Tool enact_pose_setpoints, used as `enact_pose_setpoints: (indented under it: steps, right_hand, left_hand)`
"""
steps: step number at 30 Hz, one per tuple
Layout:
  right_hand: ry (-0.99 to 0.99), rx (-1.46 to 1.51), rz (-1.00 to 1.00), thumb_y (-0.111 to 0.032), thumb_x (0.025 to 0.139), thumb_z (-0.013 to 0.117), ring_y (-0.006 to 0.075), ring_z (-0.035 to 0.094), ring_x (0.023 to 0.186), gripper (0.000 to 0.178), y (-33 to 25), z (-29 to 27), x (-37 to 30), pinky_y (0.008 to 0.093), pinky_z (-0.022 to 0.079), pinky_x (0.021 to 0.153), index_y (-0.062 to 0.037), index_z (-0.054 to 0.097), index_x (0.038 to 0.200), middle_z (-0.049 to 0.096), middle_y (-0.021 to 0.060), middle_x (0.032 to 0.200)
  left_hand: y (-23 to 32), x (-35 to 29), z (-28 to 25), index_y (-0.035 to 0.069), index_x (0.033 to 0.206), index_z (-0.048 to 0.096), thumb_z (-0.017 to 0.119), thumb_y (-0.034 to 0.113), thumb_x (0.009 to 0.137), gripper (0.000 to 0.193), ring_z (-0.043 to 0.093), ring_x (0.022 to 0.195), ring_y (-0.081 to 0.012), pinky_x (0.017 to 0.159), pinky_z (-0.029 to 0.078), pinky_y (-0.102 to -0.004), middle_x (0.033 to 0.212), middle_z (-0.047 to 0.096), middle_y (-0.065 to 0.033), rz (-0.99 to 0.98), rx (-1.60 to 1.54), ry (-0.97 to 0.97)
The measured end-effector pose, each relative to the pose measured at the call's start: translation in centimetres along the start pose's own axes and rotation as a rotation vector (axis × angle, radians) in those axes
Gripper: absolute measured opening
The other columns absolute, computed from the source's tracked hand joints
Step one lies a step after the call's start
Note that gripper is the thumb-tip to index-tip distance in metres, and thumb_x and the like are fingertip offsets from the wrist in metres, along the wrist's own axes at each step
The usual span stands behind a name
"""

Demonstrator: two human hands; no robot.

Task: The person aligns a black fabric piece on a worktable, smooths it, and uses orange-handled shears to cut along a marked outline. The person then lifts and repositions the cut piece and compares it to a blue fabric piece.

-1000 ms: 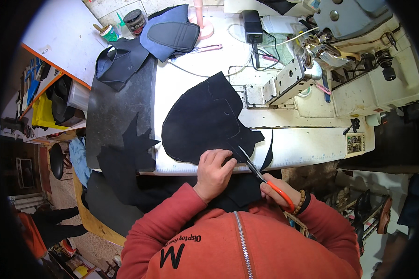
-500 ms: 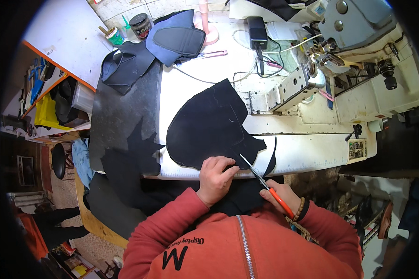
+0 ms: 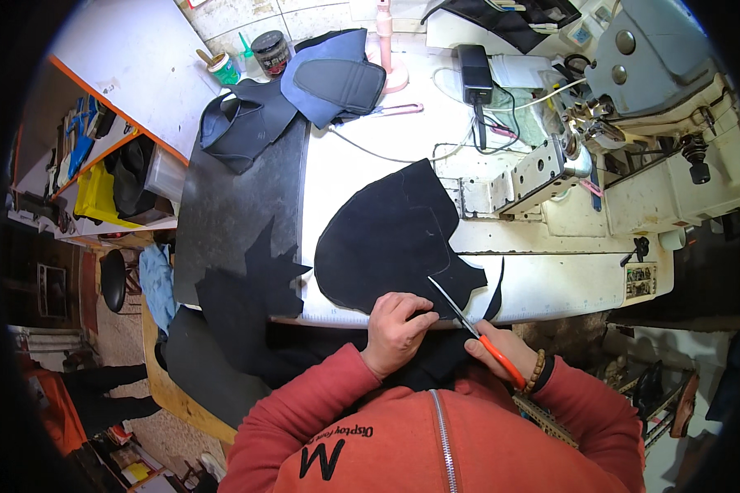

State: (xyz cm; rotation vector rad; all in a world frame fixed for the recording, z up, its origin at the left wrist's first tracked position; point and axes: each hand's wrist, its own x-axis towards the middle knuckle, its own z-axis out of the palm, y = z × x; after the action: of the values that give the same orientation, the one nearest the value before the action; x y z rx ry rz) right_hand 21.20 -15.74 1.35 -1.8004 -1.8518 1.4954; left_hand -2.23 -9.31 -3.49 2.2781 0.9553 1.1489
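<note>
A large rounded piece of black fabric (image 3: 374, 246), with faint pale lines drawn on it, lies flat near the front edge of the white worktable. My left hand (image 3: 397, 331) is at its near edge, fingers bent and thumb pressed against the material there. Orange-handled scissors (image 3: 501, 359) are in my right hand (image 3: 501, 349), fingers wrapped around the handles. Their blades point up and to the left over the fabric's lower right part, just right of my left fingers. A narrow curved black strip (image 3: 496, 292) lies apart, to the right of the fabric.
Dark offcuts (image 3: 242, 283) hang over the table's front left. Shaped blue-grey pieces (image 3: 337, 82), jars (image 3: 270, 53) and a pink stand (image 3: 393, 74) are at the back. A sewing machine (image 3: 543, 168) occupies the right. A black power adapter (image 3: 473, 74) with cables lies behind it.
The whole view has shifted, so the table appears farther right and lower. Against the fabric, the scissors' tip has moved left and farther in. My left hand stays at the near edge.
</note>
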Motion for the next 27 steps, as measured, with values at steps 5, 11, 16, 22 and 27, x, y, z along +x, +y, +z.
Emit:
enact_pose_setpoints:
  steps: [5, 11, 16, 22, 27]
  right_hand:
    - [0.017, 0.066, 0.016, -0.049, 0.097, 0.060, 0.0419, 0.066, 0.075, 0.052, 0.2, 0.2, -0.3, 0.0439, 0.051, 0.067, 0.0028, 0.059, 0.102, 0.065, 0.0242, 0.075]
    - [0.020, 0.086, 0.001, -0.048, 0.098, 0.058, 0.0406, 0.066, 0.074, 0.051, 0.0, 0.0, -0.5, 0.0431, 0.051, 0.067, 0.0025, 0.059, 0.104, 0.064, 0.0239, 0.075]
    - [-0.053, 0.104, 0.035, -0.050, 0.100, 0.054, 0.0418, 0.066, 0.078, 0.054, -1.0, -0.7, 0.2, 0.0439, 0.050, 0.070, 0.0024, 0.054, 0.112, 0.065, 0.0252, 0.080]
    - [-0.074, -0.026, -0.002, -0.051, 0.099, 0.054, 0.0461, 0.065, 0.081, 0.055, -1.5, -1.3, 0.7, 0.0477, 0.051, 0.071, 0.0014, 0.054, 0.114, 0.066, 0.0268, 0.083]
    - [-0.069, -0.113, -0.003, -0.051, 0.096, 0.060, 0.0480, 0.065, 0.082, 0.054, -0.5, -1.2, 0.2, 0.0500, 0.052, 0.071, -0.0003, 0.056, 0.113, 0.067, 0.0273, 0.085]
  left_hand:
    - [-0.1, -0.2, 0.2, 0.011, 0.093, 0.071, 0.075, 0.001, 0.071, 0.025, 0.064, 0.089, -0.0247, 0.078, 0.048, -0.0396, 0.097, 0.069, -0.0043, -0.021, -0.030, -0.001]
    - [0.4, 0.1, -0.2, 0.011, 0.091, 0.071, 0.074, 0.004, 0.074, 0.018, 0.064, 0.090, -0.0252, 0.078, 0.048, -0.0396, 0.096, 0.068, -0.0035, -0.079, -0.067, -0.009]
    - [1.5, 0.0, -0.2, 0.011, 0.091, 0.071, 0.075, 0.005, 0.075, 0.017, 0.064, 0.090, -0.0239, 0.078, 0.048, -0.0379, 0.095, 0.068, -0.0027, -0.104, -0.150, -0.015]
    - [1.8, 2.1, -2.5, 0.007, 0.095, 0.072, 0.076, 0.011, 0.081, 0.016, 0.064, 0.096, -0.0282, 0.087, 0.050, -0.0381, 0.101, 0.069, -0.0072, -0.196, -0.239, -0.109]
    - [-5.5, 7.7, -5.5, -0.005, 0.113, 0.064, 0.081, 0.024, 0.079, 0.048, 0.059, 0.106, -0.0384, 0.096, 0.048, -0.0448, 0.113, 0.063, -0.0208, -0.327, 0.368, 0.146]
